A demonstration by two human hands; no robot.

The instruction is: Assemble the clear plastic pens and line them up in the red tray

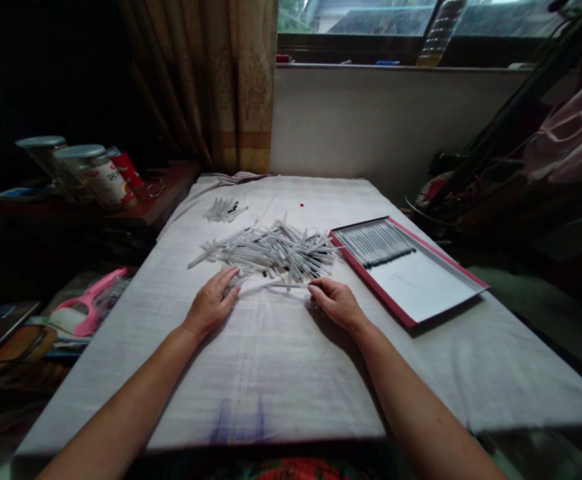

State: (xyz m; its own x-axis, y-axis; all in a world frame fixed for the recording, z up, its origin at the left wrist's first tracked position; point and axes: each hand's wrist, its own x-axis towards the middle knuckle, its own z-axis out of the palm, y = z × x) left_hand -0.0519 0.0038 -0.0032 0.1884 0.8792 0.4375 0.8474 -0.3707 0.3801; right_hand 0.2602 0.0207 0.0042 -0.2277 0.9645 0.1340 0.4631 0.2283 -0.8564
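The right hand [338, 303], its grip pinched on one end of a thin white plastic tube [288, 287] lying on the white cloth tabletop [281, 373], seems to be singling it from the loose heap of tubes [271, 250], so lifting calls for clearing that heap, while the left hand [213, 303] lies flat at the heap's edge, its grip hidden.

Both your bare forearms reach in from the near edge and angle toward each other as they run to the far side. Your left hand [213, 303] lies palm down and low on the worktop [271, 380], wrist straight, fingers stretched out loosely together and pointing far and slightly right. Your right hand [335, 303] sits level with it, just to the right, knuckles up, fingers curled in, thumb and fingertips drawn together at its left tip. The two hands are apart, not touching.
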